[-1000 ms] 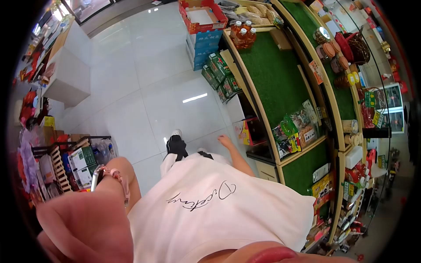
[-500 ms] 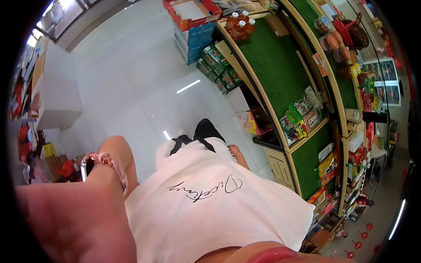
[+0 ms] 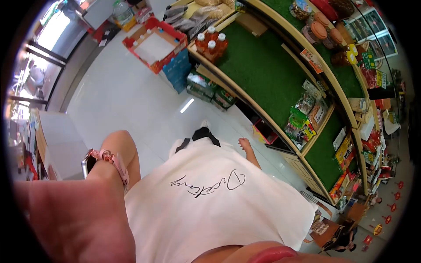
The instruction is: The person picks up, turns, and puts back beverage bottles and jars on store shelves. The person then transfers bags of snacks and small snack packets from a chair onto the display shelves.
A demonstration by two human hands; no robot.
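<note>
My left hand (image 3: 74, 219) is raised very close to the camera at the lower left, large and blurred. Its palm side shows, but the fingers are hidden, so what it holds, if anything, cannot be seen. A watch with a pink band (image 3: 116, 164) is on that wrist. My right hand (image 3: 244, 143) hangs beside my white shirt (image 3: 210, 206), small in the view, with loosely bent fingers and nothing visible in it. Nearest to it is the low side of the green-lined display shelf (image 3: 254, 57), which bears bottles of reddish liquid (image 3: 212, 44) and bagged goods (image 3: 302, 120).
Ahead, a red open carton (image 3: 153, 44) stands on blue boxes (image 3: 176, 70), beside green drink packs (image 3: 201, 85). A white counter (image 3: 63, 136) is at the left, near a glass door (image 3: 48, 57). Jars (image 3: 315, 31) line the upper shelf. Another person (image 3: 346, 241) is at the lower right.
The view has turned toward the door, and the red carton and shelf have shifted left in it. My right hand has swung, while my left hand stays raised near the camera.
</note>
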